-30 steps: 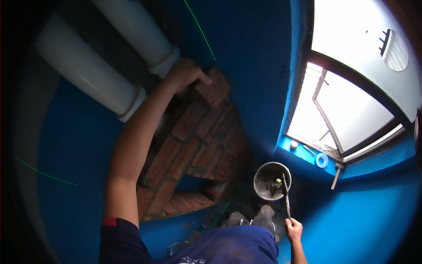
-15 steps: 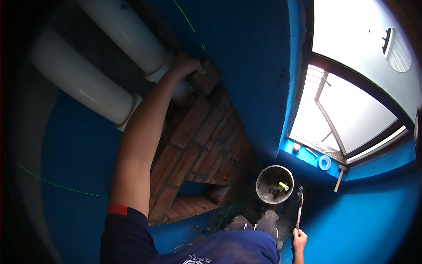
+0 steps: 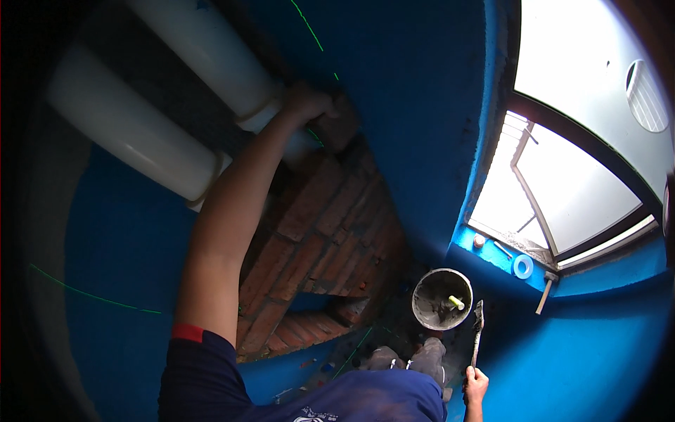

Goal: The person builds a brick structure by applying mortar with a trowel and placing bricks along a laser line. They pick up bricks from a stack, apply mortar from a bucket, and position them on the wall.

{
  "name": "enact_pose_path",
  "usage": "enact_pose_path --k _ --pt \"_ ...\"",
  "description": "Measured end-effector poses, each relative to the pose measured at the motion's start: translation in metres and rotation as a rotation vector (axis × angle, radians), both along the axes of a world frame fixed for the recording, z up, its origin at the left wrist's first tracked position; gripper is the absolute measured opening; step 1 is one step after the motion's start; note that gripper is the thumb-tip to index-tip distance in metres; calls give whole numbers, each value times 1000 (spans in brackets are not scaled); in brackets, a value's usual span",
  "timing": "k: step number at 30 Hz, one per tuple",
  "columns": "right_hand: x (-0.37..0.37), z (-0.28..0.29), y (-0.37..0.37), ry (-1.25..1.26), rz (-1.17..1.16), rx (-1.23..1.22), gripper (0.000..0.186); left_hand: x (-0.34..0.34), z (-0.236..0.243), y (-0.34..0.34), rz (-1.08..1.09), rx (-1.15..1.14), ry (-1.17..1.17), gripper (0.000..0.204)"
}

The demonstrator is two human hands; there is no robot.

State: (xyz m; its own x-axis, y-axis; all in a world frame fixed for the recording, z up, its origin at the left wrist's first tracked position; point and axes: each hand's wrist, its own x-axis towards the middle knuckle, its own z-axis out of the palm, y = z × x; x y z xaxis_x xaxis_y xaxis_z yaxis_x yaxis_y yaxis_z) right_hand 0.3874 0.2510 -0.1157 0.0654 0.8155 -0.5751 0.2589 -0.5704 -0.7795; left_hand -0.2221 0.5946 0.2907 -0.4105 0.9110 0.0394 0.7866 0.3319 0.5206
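My left arm stretches up and across the brickwork (image 3: 309,243). At its far top end my left hand (image 3: 307,104) is closed on a single brick (image 3: 342,128), which sits at the top of the laid bricks against the blue wall. Dim light and blur hide some of the fingers and the joint under the brick. Low on the right, my right hand (image 3: 476,387) is wrapped round the handle of a mortar-smeared trowel (image 3: 479,327), held blade up. A bucket (image 3: 420,315) with grey mortar and a small pale yellow-green object inside stands left of the trowel.
Two thick white pipes (image 3: 133,123) run beside the brickwork. A gap (image 3: 313,302) opens in its lower part. On the windowsill lie a roll of tape (image 3: 522,266), small items and a hammer (image 3: 546,292). The open window (image 3: 569,183) is at the right.
The view has shifted slightly, moving the far scene a little right and down. My left hand stays on the brick, and my right hand still holds the trowel.
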Motion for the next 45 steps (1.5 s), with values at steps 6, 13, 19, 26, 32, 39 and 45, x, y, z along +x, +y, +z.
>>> enact_pose_path --k 6,13,19,26,32,39,45 --pt "-6 -6 8 -51 46 51 36 4 -5 6 3 -40 37 62" --pt "-4 -19 10 -112 89 94 37 10 -5 7 -18 -68 161 58" --pt "-12 -10 7 -40 14 34 36 13 -15 6 57 -147 230 63" --pt "-18 -2 5 -17 -27 -51 37 10 -39 9 43 -175 241 57" --pt "-19 -4 4 -21 -39 -49 37 7 -51 15 59 -230 134 60" --pt "-22 3 8 -61 -26 -60 37 4 -68 12 38 -254 123 63" --pt "-22 -10 11 -48 -8 -56 37 2 -74 16 54 -310 122 70"
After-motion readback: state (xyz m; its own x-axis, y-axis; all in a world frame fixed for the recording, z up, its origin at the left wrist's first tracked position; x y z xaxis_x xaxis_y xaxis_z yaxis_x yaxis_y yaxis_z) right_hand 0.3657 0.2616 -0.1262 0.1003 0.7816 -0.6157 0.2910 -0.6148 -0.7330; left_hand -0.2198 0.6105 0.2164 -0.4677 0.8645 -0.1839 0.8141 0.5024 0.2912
